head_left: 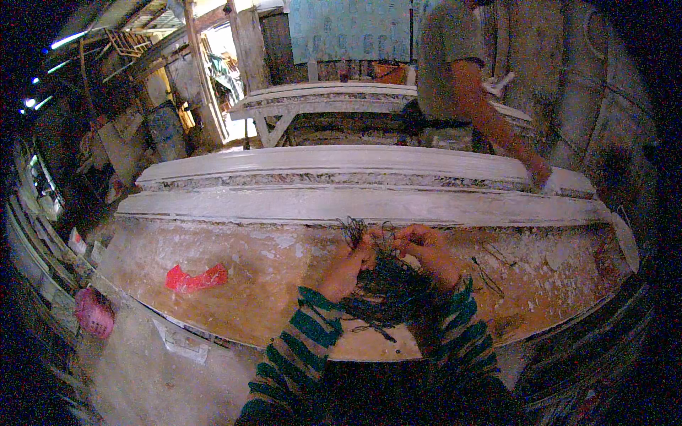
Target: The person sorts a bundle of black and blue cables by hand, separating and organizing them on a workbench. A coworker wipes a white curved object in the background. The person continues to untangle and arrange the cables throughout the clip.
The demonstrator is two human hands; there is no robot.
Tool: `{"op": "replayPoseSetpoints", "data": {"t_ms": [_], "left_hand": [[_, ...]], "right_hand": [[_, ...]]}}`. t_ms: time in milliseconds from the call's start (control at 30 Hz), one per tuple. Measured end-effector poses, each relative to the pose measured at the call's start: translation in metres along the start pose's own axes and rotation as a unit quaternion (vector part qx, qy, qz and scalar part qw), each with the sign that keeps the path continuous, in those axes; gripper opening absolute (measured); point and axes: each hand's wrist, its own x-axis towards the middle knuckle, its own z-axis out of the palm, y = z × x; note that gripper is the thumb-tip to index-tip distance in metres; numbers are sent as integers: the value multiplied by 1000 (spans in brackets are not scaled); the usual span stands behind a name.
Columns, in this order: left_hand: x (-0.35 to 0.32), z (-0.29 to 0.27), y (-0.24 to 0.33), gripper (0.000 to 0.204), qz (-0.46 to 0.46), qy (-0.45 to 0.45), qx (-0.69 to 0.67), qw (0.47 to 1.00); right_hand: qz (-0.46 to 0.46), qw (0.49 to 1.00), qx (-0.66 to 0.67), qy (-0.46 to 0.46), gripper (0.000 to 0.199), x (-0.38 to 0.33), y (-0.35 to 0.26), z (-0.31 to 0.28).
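A tangled bundle of dark, thin cord or fibre (394, 284) lies on the worn wooden table (277, 305) right in front of me. My left hand (347, 268) is closed at the bundle's upper left, with looped strands sticking up past the fingers. Opposite it, my right hand (428, 254) pinches strands at the upper right, thumb and fingertips together. The two hands are a short way apart, with thin loops between them. A few loose strands (488, 277) lie on the table to the right of my right hand.
A red torn wrapper (196, 277) lies on the table's left. Long white-coated boards (355, 206) run across the far side. A person (455, 71) stands beyond, one hand on them. A pink basket (94, 312) sits low at left; another white bench (320, 96) stands behind.
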Motion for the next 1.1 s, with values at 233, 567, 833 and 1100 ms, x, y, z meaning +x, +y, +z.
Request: {"op": "replayPoseSetpoints", "data": {"t_ms": [233, 567, 833, 1100], "left_hand": [[-7, 7, 7, 35, -23, -4, 129, 991], [-1, 1, -6, 25, -6, -17, 71, 997], [0, -2, -10, 25, -3, 20, -27, 999], [5, -18, -23, 24, -9, 63, -152, 986]], "right_hand": [[16, 999, 38, -6, 9, -6, -20, 20], [-29, 998, 53, -2, 13, -7, -21, 31], [-48, 997, 57, 1, 14, -1, -2, 30], [47, 996, -27, -66, 19, -5, 3, 24]]}}
